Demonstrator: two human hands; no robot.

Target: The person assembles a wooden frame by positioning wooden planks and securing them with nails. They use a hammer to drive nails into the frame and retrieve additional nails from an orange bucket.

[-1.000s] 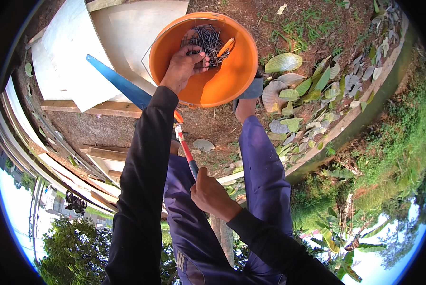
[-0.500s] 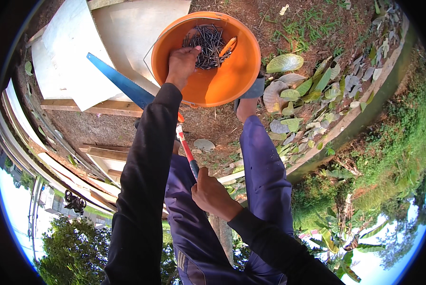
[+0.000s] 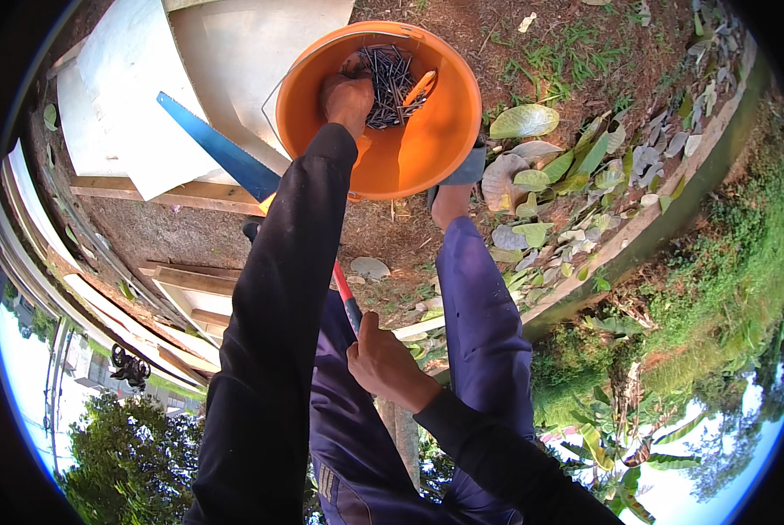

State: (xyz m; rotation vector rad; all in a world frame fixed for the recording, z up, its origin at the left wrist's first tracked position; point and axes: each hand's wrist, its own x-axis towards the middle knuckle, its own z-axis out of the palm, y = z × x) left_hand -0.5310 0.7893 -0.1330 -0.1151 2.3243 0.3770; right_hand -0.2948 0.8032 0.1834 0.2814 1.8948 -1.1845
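White boards (image 3: 121, 105) lie at 10 o'clock, a blue saw blade (image 3: 221, 153) resting across them. The orange bucket (image 3: 427, 144) sits at 12 o'clock, touching their edge. The left hand (image 3: 346, 98) reaches inside, fingers curled onto the pile of dark nails (image 3: 390, 79) (grip on them unclear). The right hand (image 3: 387, 363), at 6 o'clock, clenches a red-and-black handle (image 3: 346, 297).
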